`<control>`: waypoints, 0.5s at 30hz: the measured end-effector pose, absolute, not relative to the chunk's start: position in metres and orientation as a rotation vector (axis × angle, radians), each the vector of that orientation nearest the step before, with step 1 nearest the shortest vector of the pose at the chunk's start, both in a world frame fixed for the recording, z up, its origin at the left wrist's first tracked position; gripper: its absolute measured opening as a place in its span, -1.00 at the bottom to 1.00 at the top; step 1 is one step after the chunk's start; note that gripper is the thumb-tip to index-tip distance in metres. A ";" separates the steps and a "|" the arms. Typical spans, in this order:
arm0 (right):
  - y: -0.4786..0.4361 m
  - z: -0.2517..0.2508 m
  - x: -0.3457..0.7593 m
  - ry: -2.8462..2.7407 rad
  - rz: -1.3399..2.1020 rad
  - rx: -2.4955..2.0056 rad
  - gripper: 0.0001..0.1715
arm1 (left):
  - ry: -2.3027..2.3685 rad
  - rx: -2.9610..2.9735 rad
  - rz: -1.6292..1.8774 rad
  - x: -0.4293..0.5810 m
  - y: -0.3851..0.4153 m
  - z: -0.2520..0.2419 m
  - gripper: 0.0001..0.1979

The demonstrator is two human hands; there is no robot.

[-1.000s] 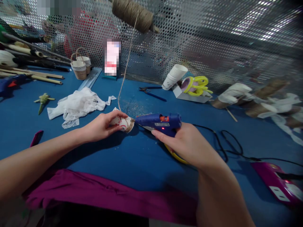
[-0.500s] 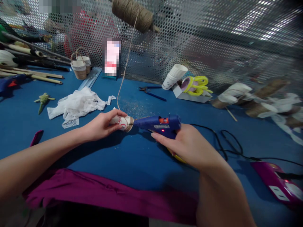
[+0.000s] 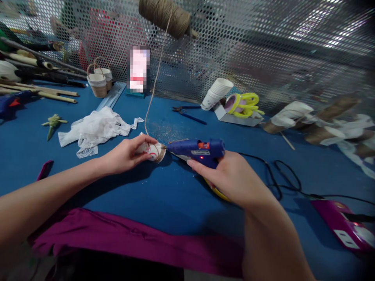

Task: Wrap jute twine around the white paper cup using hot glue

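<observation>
My left hand (image 3: pixel 124 156) is closed around a small paper cup (image 3: pixel 152 151) lying on its side on the blue table (image 3: pixel 164 195); the cup's base end is wrapped in brown twine. My right hand (image 3: pixel 231 177) grips a blue hot glue gun (image 3: pixel 199 149), its nozzle touching the cup's wrapped end. A red light glows on the gun. A strand of twine (image 3: pixel 154 84) runs up from the cup to a twine spool (image 3: pixel 164 15) hanging on the mesh wall.
White lace cloth (image 3: pixel 93 128) lies left of the cup. Pliers (image 3: pixel 187 114), stacked paper cups (image 3: pixel 215 93), a yellow-handled item (image 3: pixel 243 104) and wrapped cups (image 3: pixel 304 121) sit behind. The gun's black cord (image 3: pixel 281 179) leads to a purple power strip (image 3: pixel 341 224). Bamboo sticks (image 3: pixel 38 91) lie far left.
The glue gun's nozzle stays at the cup's twine end, shifting only slightly. Both hands have barely moved.
</observation>
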State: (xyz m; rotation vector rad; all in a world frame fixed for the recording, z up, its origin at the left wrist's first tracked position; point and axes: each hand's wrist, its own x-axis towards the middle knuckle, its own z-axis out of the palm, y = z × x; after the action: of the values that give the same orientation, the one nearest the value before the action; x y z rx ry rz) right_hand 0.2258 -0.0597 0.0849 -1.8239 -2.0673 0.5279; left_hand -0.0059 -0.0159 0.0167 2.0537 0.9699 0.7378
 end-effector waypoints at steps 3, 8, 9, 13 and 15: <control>-0.061 0.086 0.226 -2.081 0.531 -1.819 -0.69 | 0.966 2.060 0.746 -0.006 -0.016 0.017 -0.70; -0.060 0.086 0.225 -2.083 0.523 -1.847 -0.63 | 0.970 2.054 0.729 -0.006 -0.017 0.018 -0.70; -0.060 0.086 0.225 -2.083 0.530 -1.848 -0.62 | 0.971 2.061 0.730 -0.006 -0.017 0.018 -0.70; -0.060 0.086 0.224 -2.074 0.559 -1.862 -0.63 | 0.970 2.063 0.734 -0.006 -0.017 0.019 -0.71; -0.060 0.087 0.224 -2.074 0.553 -1.847 -0.66 | 0.969 2.062 0.731 -0.006 -0.017 0.019 -0.71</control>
State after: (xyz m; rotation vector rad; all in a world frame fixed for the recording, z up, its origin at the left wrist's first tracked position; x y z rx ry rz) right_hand 0.2244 -0.0601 0.0866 -1.8470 -2.0740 0.5526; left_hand -0.0056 -0.0168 0.0186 2.0618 0.9692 0.7313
